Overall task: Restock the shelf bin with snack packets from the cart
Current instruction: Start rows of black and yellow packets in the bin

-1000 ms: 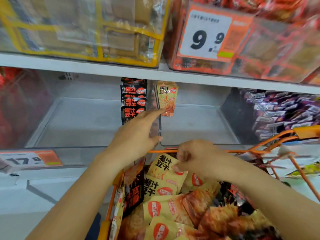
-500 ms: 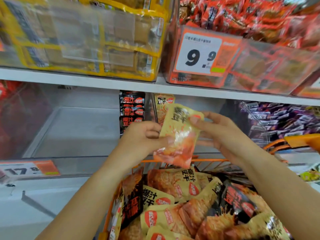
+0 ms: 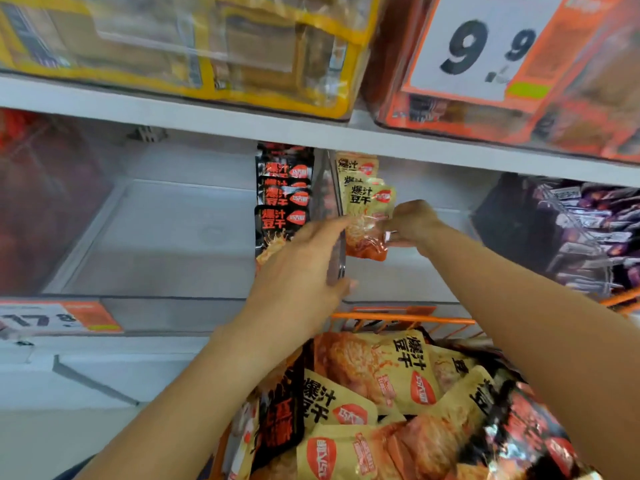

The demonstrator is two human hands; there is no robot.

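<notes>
Head view: the right hand [image 3: 412, 223] is now pinching the yellow packet [image 3: 369, 220] inside the clear shelf bin [image 3: 398, 271], standing it in front of two others — a moment ago it was hovering above the cart [image 3: 401, 318]. The left hand [image 3: 304, 268], fingers straight, is steadying the bin's divider [image 3: 337, 251] — one more packet is going in.

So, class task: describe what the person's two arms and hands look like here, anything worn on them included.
Both forearms are bare up to the frame edge: no sleeves, gloves, watch or bracelets show. The left hand and right hand carry no visible rings, though motion blur hides finer detail.
</notes>
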